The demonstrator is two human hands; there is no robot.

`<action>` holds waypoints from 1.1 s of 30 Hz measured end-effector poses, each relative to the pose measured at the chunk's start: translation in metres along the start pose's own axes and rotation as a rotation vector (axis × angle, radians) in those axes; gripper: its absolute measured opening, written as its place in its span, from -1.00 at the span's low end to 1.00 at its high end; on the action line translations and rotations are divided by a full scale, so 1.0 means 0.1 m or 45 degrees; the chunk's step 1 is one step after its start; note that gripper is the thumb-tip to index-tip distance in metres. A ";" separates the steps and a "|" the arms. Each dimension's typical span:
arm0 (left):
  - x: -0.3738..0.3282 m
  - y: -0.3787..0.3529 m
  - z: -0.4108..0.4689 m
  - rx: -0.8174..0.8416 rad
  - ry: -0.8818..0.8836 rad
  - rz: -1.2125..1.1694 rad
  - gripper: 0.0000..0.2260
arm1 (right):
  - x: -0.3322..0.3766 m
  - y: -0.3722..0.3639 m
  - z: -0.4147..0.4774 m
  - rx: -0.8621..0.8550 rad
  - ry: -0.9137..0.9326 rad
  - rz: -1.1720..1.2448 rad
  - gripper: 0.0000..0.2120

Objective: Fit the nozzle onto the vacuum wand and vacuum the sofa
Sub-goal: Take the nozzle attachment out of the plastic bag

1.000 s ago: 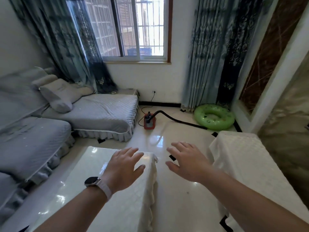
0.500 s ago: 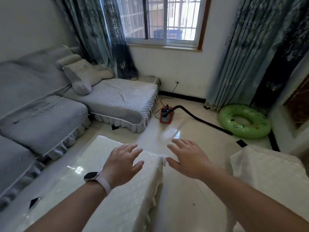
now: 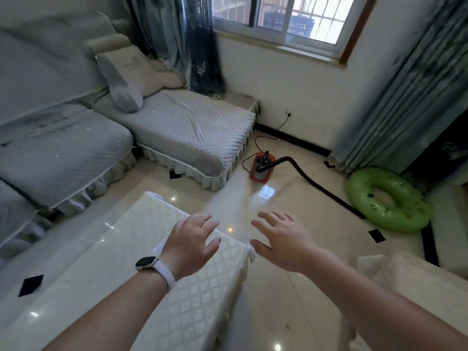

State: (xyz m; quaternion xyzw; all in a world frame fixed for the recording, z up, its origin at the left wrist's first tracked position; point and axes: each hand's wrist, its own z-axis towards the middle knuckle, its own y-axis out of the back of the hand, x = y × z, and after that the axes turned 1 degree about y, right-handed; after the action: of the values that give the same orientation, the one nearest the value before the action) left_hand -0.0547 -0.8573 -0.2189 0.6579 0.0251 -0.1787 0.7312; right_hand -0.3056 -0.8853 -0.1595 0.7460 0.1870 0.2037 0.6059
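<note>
A small red vacuum cleaner [image 3: 261,167] stands on the tiled floor beside the sofa's end. Its black hose [image 3: 321,184] runs right across the floor toward a green ring. The grey quilted sofa [image 3: 182,133] fills the left side, with pale specks scattered on its seats. My left hand [image 3: 188,245], a watch on its wrist, hovers with fingers spread over a white table's corner. Beside it, over the floor, my right hand [image 3: 285,240] is also spread and holds nothing. Both are well short of the vacuum. No nozzle is visible.
A white cloth-covered table [image 3: 106,287] lies under my left arm, and another white-covered piece [image 3: 415,282] sits at the lower right. A green inflatable ring [image 3: 387,198] rests by the curtains [image 3: 395,97]. A grey pillow [image 3: 126,79] leans on the sofa. The vacuum's cord runs to a wall socket [image 3: 287,114].
The view has swung left and down and come closer to the sofa and vacuum. Both hands stay spread and empty in front of me.
</note>
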 end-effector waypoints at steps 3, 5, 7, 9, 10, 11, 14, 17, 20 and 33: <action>0.24 -0.14 0.14 0.047 0.045 -0.024 -0.59 | -0.01 -0.02 0.38 0.022 0.045 0.017 -0.44; 0.38 -0.23 0.18 0.075 0.087 -0.028 -0.58 | -0.01 -0.09 0.59 0.028 0.078 0.044 -0.47; 0.52 -0.36 0.23 0.080 0.134 0.000 -0.58 | 0.00 -0.23 0.81 0.043 0.109 0.093 -0.45; 0.68 -0.55 0.25 0.127 0.198 0.011 -0.58 | 0.01 -0.45 1.04 0.070 0.152 0.131 -0.39; 0.76 -0.66 0.26 0.148 0.234 0.009 -0.58 | 0.00 -0.59 1.16 0.095 0.169 0.145 -0.37; 0.83 -0.77 0.27 0.169 0.275 0.005 -0.58 | -0.01 -0.72 1.27 0.125 0.187 0.156 -0.38; 0.99 -1.09 0.27 0.198 0.405 0.001 -0.62 | -0.02 -1.13 1.59 0.212 0.246 0.191 -0.42; 1.08 -1.46 0.25 0.247 0.534 -0.020 -0.65 | -0.07 -1.51 1.87 0.280 0.335 0.179 -0.46; 1.23 -1.87 0.19 0.309 0.635 -0.043 -0.60 | -0.14 -1.90 2.12 0.331 0.388 0.170 -0.52; 2.07 -3.27 -0.15 0.461 1.035 -0.108 -0.51 | 0.19 -3.61 2.97 0.554 0.480 0.179 -0.51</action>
State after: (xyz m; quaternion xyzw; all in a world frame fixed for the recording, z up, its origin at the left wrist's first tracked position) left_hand 0.0452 -0.9132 -0.5893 0.7904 0.3056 0.0630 0.5272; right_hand -0.1438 -1.0506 -0.5661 0.8183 0.2835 0.3353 0.3708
